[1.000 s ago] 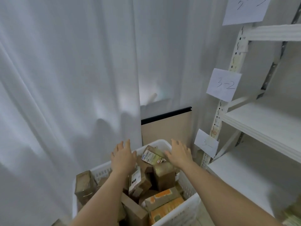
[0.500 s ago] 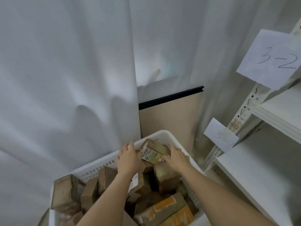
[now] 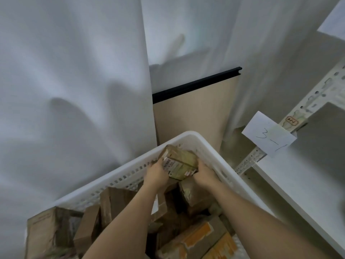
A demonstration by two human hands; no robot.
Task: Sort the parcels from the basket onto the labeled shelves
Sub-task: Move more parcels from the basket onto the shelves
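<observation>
A white slotted basket (image 3: 190,137) in the lower middle holds several brown cardboard parcels and two orange-marked ones (image 3: 203,240). At its far end a small taped brown parcel with a white label (image 3: 180,162) is gripped from both sides: my left hand (image 3: 155,173) on its left edge, my right hand (image 3: 204,174) on its right. To the right stands a white shelf (image 3: 298,182), and a paper label reading 3-1 (image 3: 268,134) hangs on its slotted post.
White curtains hang behind and to the left. A beige panel with a black top edge (image 3: 194,116) stands just behind the basket. Another paper label (image 3: 334,25) shows at the upper right corner. The slotted shelf post (image 3: 321,96) rises diagonally at the right.
Both hands went from hovering open over the basket to closing on the small labelled parcel at its far end. The view has dropped and moved closer to the basket.
</observation>
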